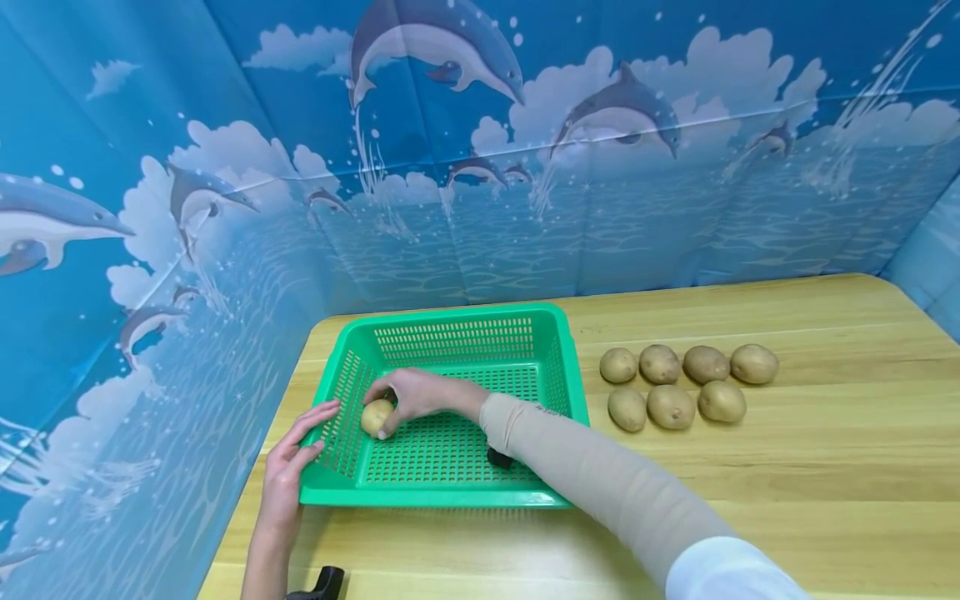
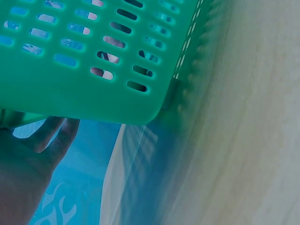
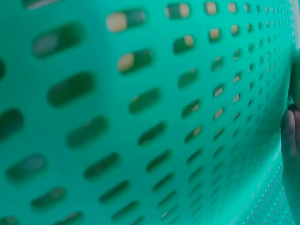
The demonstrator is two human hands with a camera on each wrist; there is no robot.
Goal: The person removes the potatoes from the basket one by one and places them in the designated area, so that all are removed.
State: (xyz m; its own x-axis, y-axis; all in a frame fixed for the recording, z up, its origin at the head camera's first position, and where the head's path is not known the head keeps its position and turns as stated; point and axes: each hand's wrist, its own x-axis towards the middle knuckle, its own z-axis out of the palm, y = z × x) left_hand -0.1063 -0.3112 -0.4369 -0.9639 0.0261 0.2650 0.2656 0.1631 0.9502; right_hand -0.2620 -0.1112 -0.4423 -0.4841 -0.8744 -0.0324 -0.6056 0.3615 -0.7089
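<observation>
A green plastic basket (image 1: 450,498) with slotted walls stands on the wooden table. Inside it, toward the left wall, my right hand (image 1: 416,393) grips a potato (image 1: 375,418) between thumb and fingers, low over the basket floor. My left hand (image 1: 285,471) holds the basket's left rim, thumb and fingers lying over the edge. In the left wrist view, fingers of the left hand (image 2: 28,173) reach up to the rim. Only part of the right hand (image 3: 291,145) shows at the right edge of the right wrist view, next to the slotted wall.
Right of the basket, several potatoes (image 1: 671,407) lie in two rows on the wooden table (image 1: 840,433). A blue curtain (image 1: 480,242) printed with dolphins hangs behind and at the left. A black object (image 1: 324,583) is at the front edge near my left wrist.
</observation>
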